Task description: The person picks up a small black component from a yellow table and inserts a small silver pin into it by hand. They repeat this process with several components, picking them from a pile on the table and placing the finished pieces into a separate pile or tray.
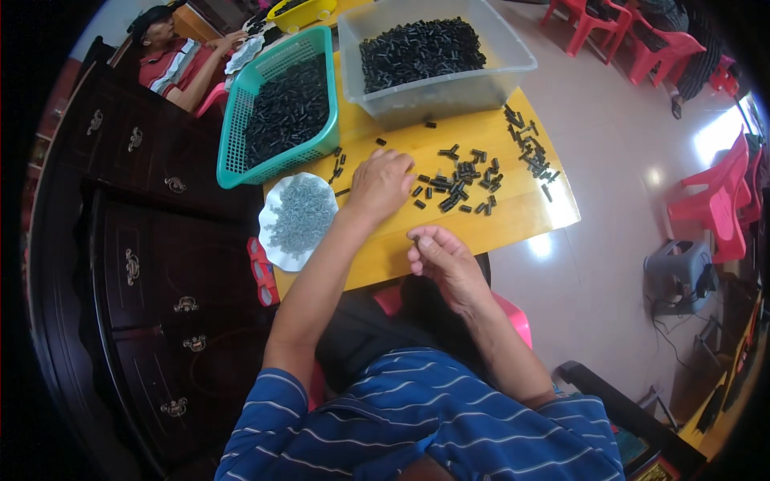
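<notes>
My left hand is palm down over the yellow table, its fingers curled beside a loose pile of small black plastic cylinders. Whatever may be under its fingertips is hidden. At the near table edge, my right hand is closed, with thumb and forefinger pinching a small black piece, mostly covered by the fingers. Left of my left forearm, a white scalloped plate holds many small clear-grey pieces. A few black cylinders lie between the plate and my left hand.
A green perforated basket and a clear plastic tub, both full of black pieces, stand at the back. More pieces line the table's right side. Dark drawers flank the left. Another person sits far left; pink chairs stand right.
</notes>
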`<state>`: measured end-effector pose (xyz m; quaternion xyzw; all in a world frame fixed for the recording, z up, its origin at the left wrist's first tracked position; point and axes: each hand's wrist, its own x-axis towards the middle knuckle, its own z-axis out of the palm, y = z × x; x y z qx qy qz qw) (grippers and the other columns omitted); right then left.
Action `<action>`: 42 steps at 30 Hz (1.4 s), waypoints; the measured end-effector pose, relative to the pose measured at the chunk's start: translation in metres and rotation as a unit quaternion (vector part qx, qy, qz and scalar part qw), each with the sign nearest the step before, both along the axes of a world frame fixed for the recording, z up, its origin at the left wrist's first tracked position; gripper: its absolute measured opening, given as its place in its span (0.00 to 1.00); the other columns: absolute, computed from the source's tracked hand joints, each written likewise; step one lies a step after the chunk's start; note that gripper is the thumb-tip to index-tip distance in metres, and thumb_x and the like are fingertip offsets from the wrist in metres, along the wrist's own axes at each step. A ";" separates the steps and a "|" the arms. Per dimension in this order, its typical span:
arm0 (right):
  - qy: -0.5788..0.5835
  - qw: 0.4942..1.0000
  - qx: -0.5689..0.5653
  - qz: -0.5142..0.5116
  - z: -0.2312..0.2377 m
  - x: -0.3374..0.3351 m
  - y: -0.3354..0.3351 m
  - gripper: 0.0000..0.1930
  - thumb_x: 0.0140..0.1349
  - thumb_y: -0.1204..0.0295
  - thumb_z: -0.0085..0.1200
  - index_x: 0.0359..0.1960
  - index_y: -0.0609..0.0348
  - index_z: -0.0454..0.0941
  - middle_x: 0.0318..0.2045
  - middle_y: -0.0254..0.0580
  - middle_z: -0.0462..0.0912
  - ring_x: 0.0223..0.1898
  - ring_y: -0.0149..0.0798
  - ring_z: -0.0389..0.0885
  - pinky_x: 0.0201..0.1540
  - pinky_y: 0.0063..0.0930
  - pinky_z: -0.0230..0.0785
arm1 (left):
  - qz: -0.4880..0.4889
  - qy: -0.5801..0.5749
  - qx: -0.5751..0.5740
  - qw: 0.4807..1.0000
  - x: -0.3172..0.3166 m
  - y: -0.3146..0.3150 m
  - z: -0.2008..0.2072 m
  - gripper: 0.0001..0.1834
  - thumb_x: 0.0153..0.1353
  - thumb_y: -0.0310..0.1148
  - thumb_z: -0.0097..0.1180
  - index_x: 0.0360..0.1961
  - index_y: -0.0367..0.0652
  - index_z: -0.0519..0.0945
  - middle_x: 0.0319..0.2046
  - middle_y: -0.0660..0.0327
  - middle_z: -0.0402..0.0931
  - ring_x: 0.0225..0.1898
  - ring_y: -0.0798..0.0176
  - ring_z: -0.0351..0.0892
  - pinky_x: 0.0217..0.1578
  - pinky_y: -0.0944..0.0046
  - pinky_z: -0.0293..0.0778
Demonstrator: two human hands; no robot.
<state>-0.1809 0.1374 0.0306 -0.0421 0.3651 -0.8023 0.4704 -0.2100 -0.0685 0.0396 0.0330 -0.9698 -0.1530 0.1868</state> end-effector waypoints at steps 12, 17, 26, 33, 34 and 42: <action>0.008 1.000 0.002 0.009 0.000 0.002 -0.001 0.11 0.73 0.66 0.55 0.51 0.58 0.78 0.33 0.31 0.81 0.34 0.26 0.77 0.41 0.20 0.71 | -0.041 -0.029 -0.059 0.997 -0.013 -0.007 0.001 0.04 0.54 0.28 0.61 0.30 0.40 0.81 0.31 0.55 0.80 0.39 0.49 0.78 0.41 0.50 0.74; 0.013 1.000 0.000 0.006 -0.005 0.002 0.001 0.12 0.74 0.65 0.53 0.52 0.57 0.77 0.35 0.30 0.82 0.34 0.23 0.77 0.42 0.18 0.71 | -0.037 0.030 0.096 0.994 0.018 0.000 0.029 0.04 0.56 0.26 0.59 0.32 0.38 0.79 0.31 0.54 0.80 0.36 0.50 0.80 0.39 0.55 0.76; 0.022 0.999 0.023 -0.013 -0.006 0.004 -0.002 0.12 0.72 0.67 0.55 0.51 0.58 0.76 0.38 0.33 0.83 0.35 0.24 0.78 0.43 0.19 0.71 | -0.003 0.043 0.362 0.931 0.097 0.022 0.031 0.05 0.58 0.21 0.62 0.36 0.36 0.81 0.31 0.58 0.82 0.34 0.62 0.83 0.38 0.65 0.77; 0.077 0.996 0.031 -0.021 -0.003 0.007 -0.003 0.10 0.71 0.69 0.56 0.49 0.58 0.75 0.38 0.36 0.84 0.37 0.25 0.78 0.44 0.21 0.72 | -0.055 0.017 0.327 0.943 0.104 0.029 0.046 0.05 0.57 0.18 0.62 0.35 0.35 0.83 0.33 0.58 0.83 0.36 0.64 0.83 0.38 0.67 0.76; 0.077 0.996 0.032 -0.021 -0.002 0.007 -0.003 0.10 0.71 0.69 0.56 0.49 0.58 0.75 0.38 0.36 0.84 0.37 0.25 0.78 0.44 0.21 0.72 | -0.054 0.017 0.327 0.943 0.105 0.031 0.046 0.05 0.57 0.18 0.62 0.35 0.35 0.83 0.33 0.58 0.83 0.36 0.64 0.83 0.38 0.67 0.76; 0.048 0.999 0.004 -0.011 -0.013 0.002 0.000 0.10 0.71 0.65 0.57 0.45 0.56 0.77 0.35 0.33 0.84 0.34 0.25 0.79 0.43 0.21 0.72 | -0.085 0.002 0.345 0.935 0.106 0.039 0.044 0.06 0.57 0.18 0.62 0.37 0.35 0.85 0.33 0.58 0.83 0.37 0.64 0.83 0.41 0.67 0.77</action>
